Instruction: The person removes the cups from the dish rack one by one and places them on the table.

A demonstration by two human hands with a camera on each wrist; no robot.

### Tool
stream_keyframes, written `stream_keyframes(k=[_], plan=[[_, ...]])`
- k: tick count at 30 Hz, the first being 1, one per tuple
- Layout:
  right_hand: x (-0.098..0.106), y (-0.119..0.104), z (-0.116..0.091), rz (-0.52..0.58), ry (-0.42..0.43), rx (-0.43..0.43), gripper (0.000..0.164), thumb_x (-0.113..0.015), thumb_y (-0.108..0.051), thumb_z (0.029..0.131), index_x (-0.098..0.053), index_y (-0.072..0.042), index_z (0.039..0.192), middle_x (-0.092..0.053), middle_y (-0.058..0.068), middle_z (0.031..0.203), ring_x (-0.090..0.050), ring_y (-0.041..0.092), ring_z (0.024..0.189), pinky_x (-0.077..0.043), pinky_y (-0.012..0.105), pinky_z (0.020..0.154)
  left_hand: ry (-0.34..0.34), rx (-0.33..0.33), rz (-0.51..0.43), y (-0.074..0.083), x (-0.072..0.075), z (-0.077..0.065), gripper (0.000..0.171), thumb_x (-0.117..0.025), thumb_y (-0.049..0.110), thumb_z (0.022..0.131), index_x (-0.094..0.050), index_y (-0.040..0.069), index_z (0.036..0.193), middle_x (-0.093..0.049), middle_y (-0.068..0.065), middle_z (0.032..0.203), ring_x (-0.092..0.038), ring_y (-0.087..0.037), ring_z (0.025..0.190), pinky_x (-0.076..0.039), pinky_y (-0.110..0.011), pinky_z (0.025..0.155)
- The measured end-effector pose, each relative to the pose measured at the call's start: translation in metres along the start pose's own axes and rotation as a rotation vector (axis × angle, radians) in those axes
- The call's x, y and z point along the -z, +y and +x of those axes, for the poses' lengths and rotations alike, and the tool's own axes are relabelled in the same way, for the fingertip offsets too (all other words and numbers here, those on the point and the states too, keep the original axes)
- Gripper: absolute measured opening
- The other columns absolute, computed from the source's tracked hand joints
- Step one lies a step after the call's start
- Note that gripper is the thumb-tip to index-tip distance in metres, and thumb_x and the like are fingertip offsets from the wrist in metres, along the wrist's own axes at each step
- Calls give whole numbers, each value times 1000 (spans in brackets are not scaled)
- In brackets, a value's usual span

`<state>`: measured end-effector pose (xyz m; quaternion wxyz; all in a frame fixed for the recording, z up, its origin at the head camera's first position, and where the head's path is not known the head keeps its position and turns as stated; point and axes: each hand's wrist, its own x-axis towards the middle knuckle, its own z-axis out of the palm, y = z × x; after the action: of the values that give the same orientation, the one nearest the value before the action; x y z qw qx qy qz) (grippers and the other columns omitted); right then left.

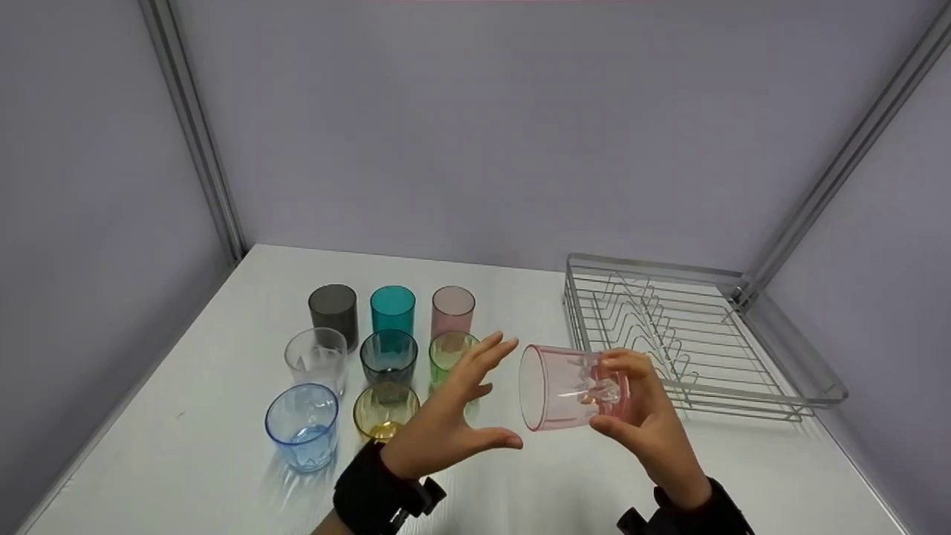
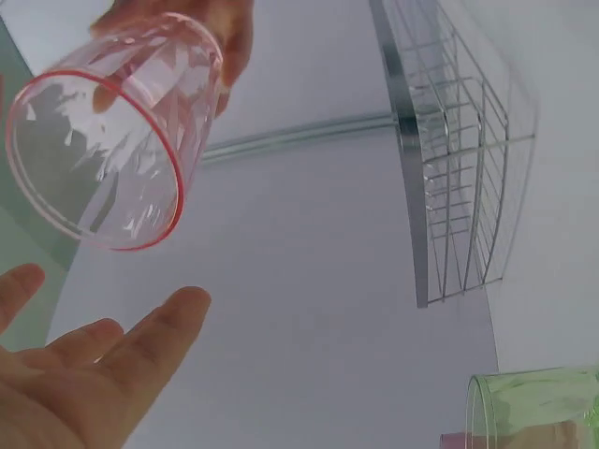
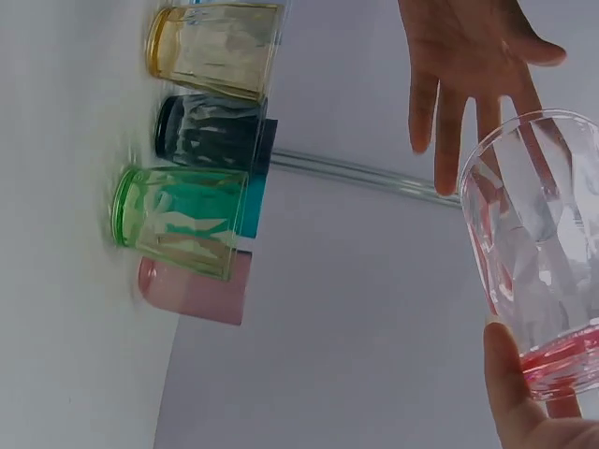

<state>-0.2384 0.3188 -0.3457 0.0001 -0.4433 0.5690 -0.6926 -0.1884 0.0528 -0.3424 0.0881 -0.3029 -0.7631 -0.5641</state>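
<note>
A clear pink-tinted glass [image 1: 568, 388] is held above the table in my right hand [image 1: 648, 420], thumb and fingers gripping it around the base. It lies sideways, its red-edged mouth turned left. My left hand [image 1: 449, 420] is spread just left of that mouth, fingers extended and nothing in them. In the left wrist view the glass [image 2: 103, 154] tilts over the left fingertips [image 2: 182, 309], with a gap between. The right wrist view shows the right thumb [image 3: 505, 374] against the glass near its base.
Several upright glasses stand in rows at left, including blue [image 1: 303, 423], yellow [image 1: 386, 412], green [image 1: 449, 353], clear [image 1: 316, 357], teal [image 1: 392, 306], grey [image 1: 333, 312] and pink [image 1: 452, 308]. A wire dish rack [image 1: 691, 394] sits at the right, near the back wall.
</note>
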Motion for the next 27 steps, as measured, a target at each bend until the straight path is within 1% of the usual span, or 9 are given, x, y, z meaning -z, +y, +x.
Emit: stream_keyframes(k=[4,6,11,15,17,19,21,24,27], plan=[[-6,5,1,-18,2,-27,59,-59,21,80,-37,-1,131,-25,13,137,-46,24,117,-54,34,83,-4,-8,-17,-3,-5,5,93,-79,28,75,-23,32,149,-13,-1,156,-19,-21,142,-38,-45,105],[-8,7,1,-33,8,-49,58,-60,19,81,-37,-2,130,-24,12,137,-46,23,117,-54,34,83,-4,-11,-24,-5,-6,6,92,-79,29,75,-24,32,149,-16,-1,155,-23,-21,140,-39,-44,104],[-14,11,1,-57,15,-60,58,-62,17,80,-36,-1,129,-24,14,136,-45,22,119,-54,36,83,6,-15,-50,-8,-6,5,86,-79,27,75,-31,31,147,-25,2,148,-35,-23,131,-43,-37,101],[-23,16,0,-46,35,-67,57,-61,18,81,-35,-1,128,-23,16,135,-45,22,117,-55,36,82,23,-21,-67,-11,-5,2,79,-78,22,78,-35,28,144,-31,1,142,-39,-23,124,-45,-34,98],[-28,18,0,-43,47,-102,57,-60,16,82,-34,-3,129,-22,15,136,-46,23,115,-55,36,82,32,-23,-63,-13,-3,0,77,-78,20,79,-37,27,143,-33,1,140,-40,-23,122,-47,-34,97],[-32,19,-2,-52,56,-142,58,-59,15,84,-31,-3,131,-20,14,138,-46,23,115,-55,36,82,39,-20,-52,-14,-1,0,75,-78,20,79,-39,28,142,-35,2,138,-41,-23,120,-48,-36,95],[-34,20,-3,-85,61,-184,57,-58,13,85,-29,-3,132,-19,14,140,-44,24,118,-54,35,84,37,-13,-27,-14,1,0,73,-78,23,79,-40,28,141,-37,2,136,-42,-22,119,-49,-37,94],[-33,20,-5,-151,66,-234,54,-58,10,87,-31,-2,133,-21,12,142,-41,26,125,-53,34,86,22,9,17,-15,5,2,72,-78,26,79,-41,32,140,-39,4,134,-43,-20,117,-49,-38,93],[-30,19,-7,-236,65,-289,53,-58,7,89,-33,-4,135,-22,10,145,-37,31,130,-53,33,87,-3,27,66,-14,11,4,73,-79,28,78,-41,34,140,-40,4,132,-44,-19,117,-50,-39,92]])
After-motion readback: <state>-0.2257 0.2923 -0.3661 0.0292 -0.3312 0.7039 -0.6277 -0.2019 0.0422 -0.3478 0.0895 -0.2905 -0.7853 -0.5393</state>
